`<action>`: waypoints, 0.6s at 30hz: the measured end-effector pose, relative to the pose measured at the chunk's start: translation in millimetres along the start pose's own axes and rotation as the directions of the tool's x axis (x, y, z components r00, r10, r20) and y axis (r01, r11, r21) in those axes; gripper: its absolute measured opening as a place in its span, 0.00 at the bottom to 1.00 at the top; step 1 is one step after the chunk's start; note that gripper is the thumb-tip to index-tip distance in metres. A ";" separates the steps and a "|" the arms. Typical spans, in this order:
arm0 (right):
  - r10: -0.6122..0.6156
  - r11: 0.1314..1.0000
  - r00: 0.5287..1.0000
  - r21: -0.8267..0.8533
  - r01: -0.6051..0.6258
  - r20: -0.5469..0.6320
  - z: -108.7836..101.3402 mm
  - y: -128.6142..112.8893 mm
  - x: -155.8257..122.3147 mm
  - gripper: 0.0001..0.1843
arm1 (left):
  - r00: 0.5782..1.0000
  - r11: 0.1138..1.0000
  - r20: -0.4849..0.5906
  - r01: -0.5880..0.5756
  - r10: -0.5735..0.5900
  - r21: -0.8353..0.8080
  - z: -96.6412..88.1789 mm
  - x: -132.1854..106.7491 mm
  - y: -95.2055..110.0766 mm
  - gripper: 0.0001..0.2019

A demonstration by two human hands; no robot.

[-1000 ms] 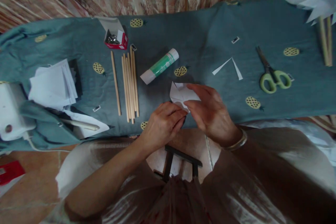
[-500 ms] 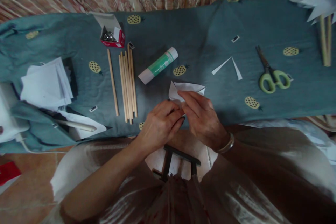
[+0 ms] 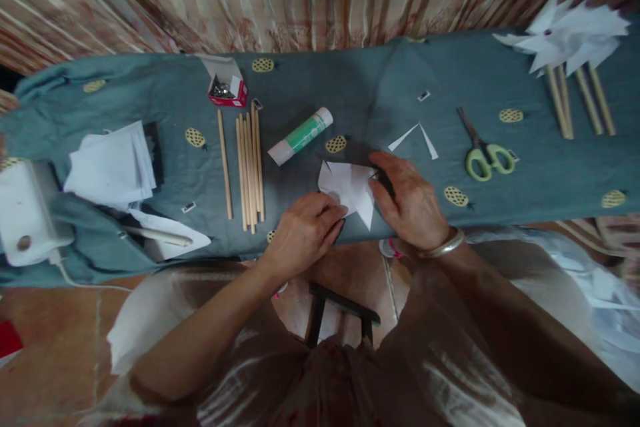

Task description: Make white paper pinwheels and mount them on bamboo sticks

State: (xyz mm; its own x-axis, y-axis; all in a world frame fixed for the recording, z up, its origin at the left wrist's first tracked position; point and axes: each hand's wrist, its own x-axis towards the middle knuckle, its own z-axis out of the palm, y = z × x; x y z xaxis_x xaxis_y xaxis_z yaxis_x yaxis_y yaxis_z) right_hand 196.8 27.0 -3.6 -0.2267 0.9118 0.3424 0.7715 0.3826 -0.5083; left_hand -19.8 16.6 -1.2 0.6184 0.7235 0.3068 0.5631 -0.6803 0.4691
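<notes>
A partly folded white paper pinwheel point(image 3: 353, 183) lies near the table's front edge, with cut slits and pointed corners. My left hand point(image 3: 307, 227) grips its lower left part, thumb and fingers pressed together on the paper. At the pinwheel's right corner is my right hand point(image 3: 413, 203), with thumb and index finger spread apart; whether they touch the paper is hard to tell. Beyond the paper lies a glue stick point(image 3: 303, 135) with a green label. Two thin paper slivers point(image 3: 427, 140) and green-handled scissors point(image 3: 483, 150) rest to the right.
Wooden sticks point(image 3: 250, 170) lie left of the glue stick, below a red box of metal pins point(image 3: 227, 90). A stack of white paper point(image 3: 113, 163) and a white power strip point(image 3: 30, 213) occupy the left. Finished paper pinwheels point(image 3: 575, 30) on sticks lie far right.
My right hand has moved away from my left to the pinwheel's right side, and its fingers have spread. More of the paper shows. The camera view has shifted.
</notes>
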 end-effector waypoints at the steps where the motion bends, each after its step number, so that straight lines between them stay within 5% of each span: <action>1: 0.010 1.000 1.000 0.006 -0.010 0.007 -1.0 2.3 2.3 0.21 | 1.000 1.000 0.000 -0.002 0.002 0.008 -0.7 0.1 -0.1 0.08; 13: 0.271 0.957 0.961 0.092 -0.274 0.050 -12.4 -3.3 -5.2 0.17 | 0.995 0.994 -0.104 0.011 0.000 0.107 -9.6 8.2 -30.0 0.08; 18: 0.366 0.926 0.928 0.075 -0.370 0.062 -16.5 -12.7 -10.8 0.14 | 0.989 0.997 -0.144 -0.010 0.020 0.074 -10.6 10.7 -19.8 0.07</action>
State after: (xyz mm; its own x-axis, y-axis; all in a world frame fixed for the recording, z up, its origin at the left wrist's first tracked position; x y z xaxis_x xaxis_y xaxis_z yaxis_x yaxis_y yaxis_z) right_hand 199.3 9.9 12.2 0.0352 0.9960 0.0825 0.7537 0.0278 -0.6567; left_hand -30.2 39.1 1.5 0.5442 0.7189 0.4324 0.5963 -0.6941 0.4033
